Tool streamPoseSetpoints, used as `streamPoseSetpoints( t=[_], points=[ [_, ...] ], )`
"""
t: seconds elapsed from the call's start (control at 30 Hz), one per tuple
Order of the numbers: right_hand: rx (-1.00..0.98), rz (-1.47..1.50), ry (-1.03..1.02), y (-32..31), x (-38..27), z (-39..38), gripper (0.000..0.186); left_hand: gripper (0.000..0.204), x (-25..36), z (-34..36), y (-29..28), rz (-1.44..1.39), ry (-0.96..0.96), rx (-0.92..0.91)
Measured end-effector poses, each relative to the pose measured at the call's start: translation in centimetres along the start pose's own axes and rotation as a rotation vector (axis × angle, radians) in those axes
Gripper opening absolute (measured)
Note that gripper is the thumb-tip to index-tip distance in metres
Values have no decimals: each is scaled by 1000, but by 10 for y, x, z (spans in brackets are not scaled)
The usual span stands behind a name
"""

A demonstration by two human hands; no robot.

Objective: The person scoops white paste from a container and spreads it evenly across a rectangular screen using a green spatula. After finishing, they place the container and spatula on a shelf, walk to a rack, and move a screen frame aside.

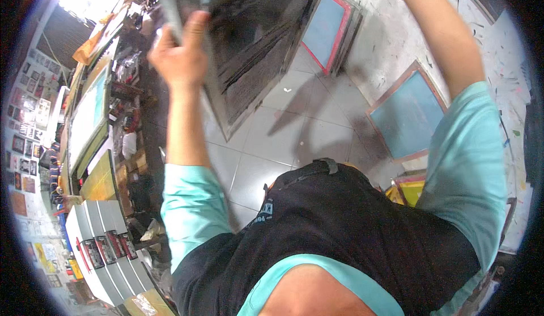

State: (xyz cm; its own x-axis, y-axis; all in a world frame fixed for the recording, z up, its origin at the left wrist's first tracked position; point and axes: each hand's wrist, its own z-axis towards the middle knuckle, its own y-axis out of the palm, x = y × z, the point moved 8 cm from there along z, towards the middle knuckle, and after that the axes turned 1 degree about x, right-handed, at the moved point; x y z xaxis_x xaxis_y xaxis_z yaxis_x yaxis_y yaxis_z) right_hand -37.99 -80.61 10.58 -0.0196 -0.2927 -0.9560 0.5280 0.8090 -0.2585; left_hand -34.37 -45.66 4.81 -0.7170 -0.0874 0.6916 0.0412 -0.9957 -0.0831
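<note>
A large screen-printing frame [255,38] with a pale border and dark, smeared mesh hangs tilted at the top, above the floor. My left hand [182,54] grips its left edge, the thumb lying over the border and the other fingers partly hidden behind it. My right arm reaches up past the top edge of the picture, so that hand is out of sight. To the right of the held frame, a blue screen with a red border [327,31] leans with other frames by the wall.
Another blue screen with a brown border [409,115] leans against the white wall at right. Yellow-edged items [411,190] stand below it. On the left, a cluttered bench carries a light panel [90,120] and a row of white-and-grey stations with red parts [105,251]. Grey tiles [272,140] cover the floor.
</note>
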Motion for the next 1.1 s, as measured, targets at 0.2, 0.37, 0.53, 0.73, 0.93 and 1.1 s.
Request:
streamPoseSetpoints(
  t=[0.2, 0.37, 0.53, 0.73, 0.93, 1.1],
  points=[
    [492, -31, -276, -57, 164, 34, 56, 30, 7, 69, -64, -220, -128, 38],
    [-38, 371, 86, 38, 270, 15, 85, 36, -11, 79, -70, -311, -332, -99],
    [-161, 434, 170, 83, 287, -5, 92, 42, -42, 67, -98, -173, -382, 10],
    [-148, 547, 241, 83, 330, 15, 77, 40, -73, 59, -110, -198, -433, 72],
    [-215, 450, 254, 69, 354, 25, 78, 37, -72, 38, -104, -246, -437, 14],
    [145, 231, 174, -9, 334, 47, 64, 35, -70, 17, -76, -154, -344, 113]
  ],
)
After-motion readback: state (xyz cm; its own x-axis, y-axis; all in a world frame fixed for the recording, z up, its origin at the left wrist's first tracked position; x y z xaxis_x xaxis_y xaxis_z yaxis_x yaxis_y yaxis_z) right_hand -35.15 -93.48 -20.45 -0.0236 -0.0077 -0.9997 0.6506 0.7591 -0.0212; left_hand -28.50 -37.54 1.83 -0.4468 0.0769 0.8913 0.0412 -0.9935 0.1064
